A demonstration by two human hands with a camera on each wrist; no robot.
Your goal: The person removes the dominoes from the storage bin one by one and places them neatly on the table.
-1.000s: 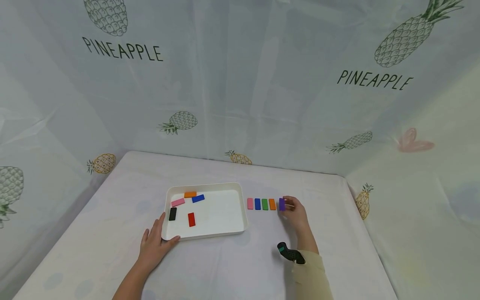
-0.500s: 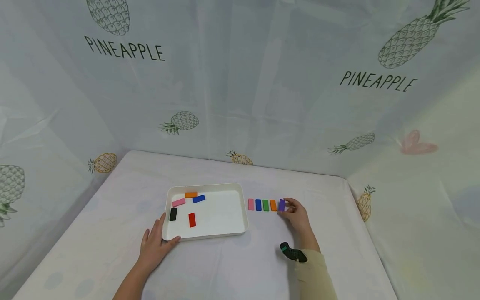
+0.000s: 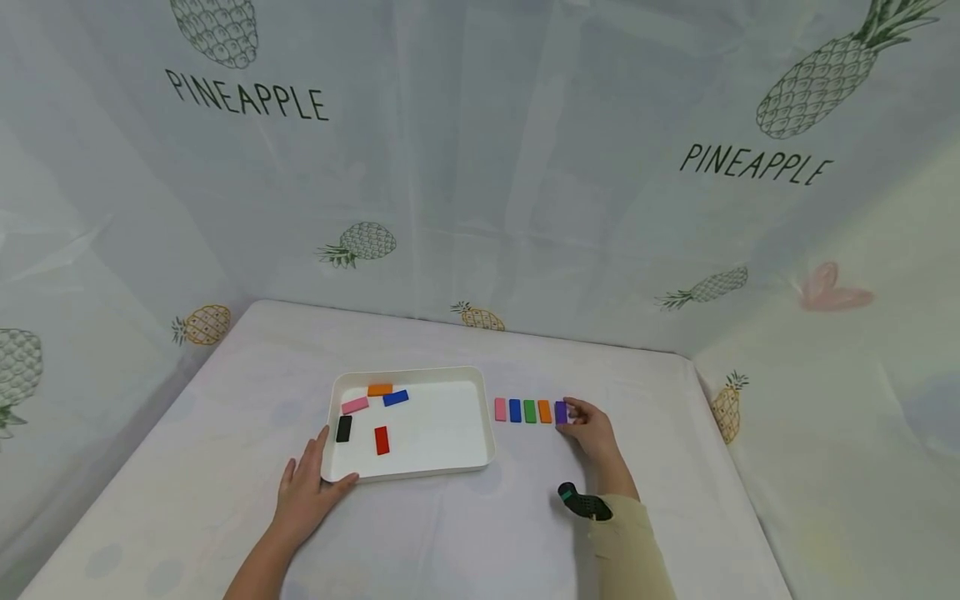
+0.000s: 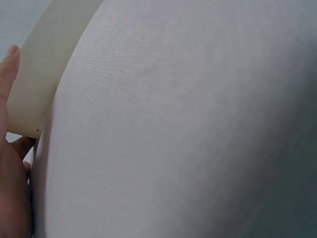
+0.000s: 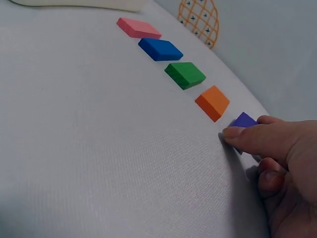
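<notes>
At the right end of a row of blocks, my right hand (image 3: 592,431) pinches a purple block (image 3: 561,412) between thumb and fingers. In the right wrist view the thumb partly covers the purple block (image 5: 243,120), close over the cloth. To its left lie an orange block (image 3: 544,411), a green block (image 3: 530,411), a blue block (image 3: 515,410) and a pink block (image 3: 500,409), evenly spaced. My left hand (image 3: 303,496) rests spread at the near left corner of a white tray (image 3: 442,468), fingers along its left side and thumb at the front edge.
Inside the tray lie an orange block (image 3: 380,389), a blue block (image 3: 395,398), a pink block (image 3: 355,405), a black block (image 3: 343,429) and a red block (image 3: 382,440). A black device (image 3: 585,504) is on the right wrist. A pineapple-print curtain (image 3: 480,167) stands behind the table.
My right hand has brought the purple block slightly left and nearer, closer to the orange block in the row. The left hand stays at the tray.
</notes>
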